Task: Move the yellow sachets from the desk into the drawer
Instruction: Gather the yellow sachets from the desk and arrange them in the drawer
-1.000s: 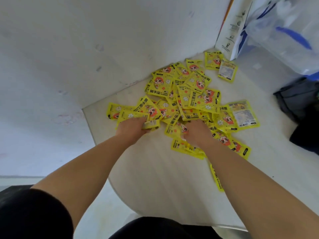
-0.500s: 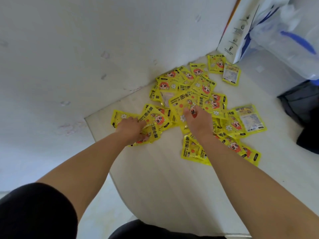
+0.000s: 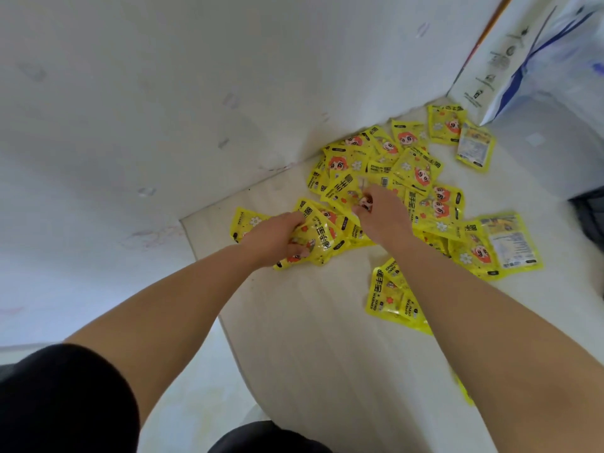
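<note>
The right hand [image 3: 382,214] had reached deeper into the sachets [image 3: 418,171], pinching one; the left hand [image 3: 274,240] clutched a bunch. Gathering seemed unfinished.

The pale worktop [image 3: 327,354] meets a white wall [image 3: 163,93] along its far edge. A heap of yellow sachets [image 3: 415,168] lies against that edge and spreads toward the right. The left hand [image 3: 274,238] is near the far left corner, with its fingers curled round a bundle [image 3: 322,238] of several packets. The right hand [image 3: 382,214] is just beside it at the near side of the heap, its fingertips pinching one sachet [image 3: 343,191]. A loose pair [image 3: 389,295] lies nearer the front edge, partly under the right forearm. A white paper bag [image 3: 490,60] stands at the far right, near the heap's far end.
</note>
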